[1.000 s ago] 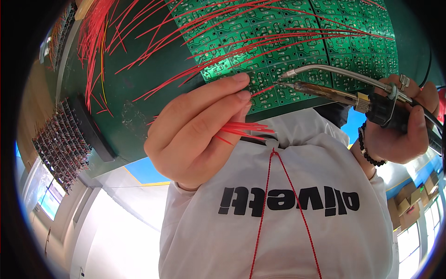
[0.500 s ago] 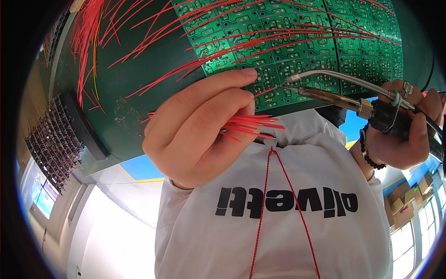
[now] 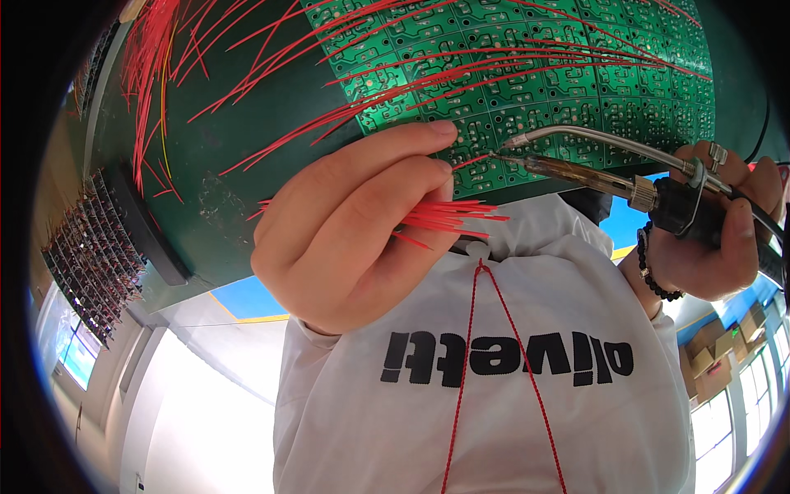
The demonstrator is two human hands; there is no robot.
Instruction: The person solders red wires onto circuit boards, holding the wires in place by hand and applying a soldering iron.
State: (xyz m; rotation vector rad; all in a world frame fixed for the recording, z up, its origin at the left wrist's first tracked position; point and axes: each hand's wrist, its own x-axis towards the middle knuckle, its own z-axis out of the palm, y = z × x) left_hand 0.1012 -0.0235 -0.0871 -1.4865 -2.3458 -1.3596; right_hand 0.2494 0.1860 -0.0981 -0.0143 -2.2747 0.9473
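Note:
My left hand (image 3: 354, 222) is closed around a bundle of short red wires (image 3: 448, 216), its forefinger and thumb pinching a single wire end against the green circuit board (image 3: 527, 74). My right hand (image 3: 708, 239) grips the black handle of a soldering iron (image 3: 576, 173) fitted with a curved metal feed tube. The iron's tip is at the board, just right of my left fingertips. Many red wires fan out from the board's surface.
A white shirt with dark print (image 3: 494, 370) and a red cord (image 3: 469, 354) fills the lower middle. A black bead bracelet (image 3: 650, 272) is on my right wrist. A dark rack of small parts (image 3: 90, 255) is at the left, cardboard boxes (image 3: 716, 354) at the right.
My left forefinger has shifted slightly closer to the board with the wire. The soldering iron tip has stayed almost in the same spot.

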